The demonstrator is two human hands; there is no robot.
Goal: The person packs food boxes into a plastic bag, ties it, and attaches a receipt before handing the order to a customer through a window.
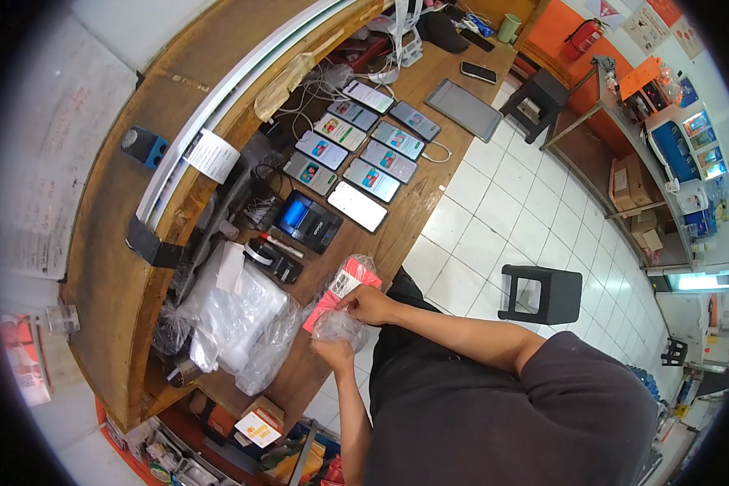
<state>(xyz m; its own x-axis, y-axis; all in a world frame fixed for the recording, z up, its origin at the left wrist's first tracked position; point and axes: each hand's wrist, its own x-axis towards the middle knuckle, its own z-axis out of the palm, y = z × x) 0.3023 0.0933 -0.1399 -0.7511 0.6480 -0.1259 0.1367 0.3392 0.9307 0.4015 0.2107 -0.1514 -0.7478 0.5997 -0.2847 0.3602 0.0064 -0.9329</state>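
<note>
Standing at the wooden counter [413,212], pinching a red packet [342,293] in clear plastic wrap with the right hand [368,306], fingers closed on its edge. Gripping the crumpled wrap [338,326] below with the left hand [334,353], also closed. Lying further along the counter: rows of smartphones [363,144], a black receipt printer [308,220].
</note>
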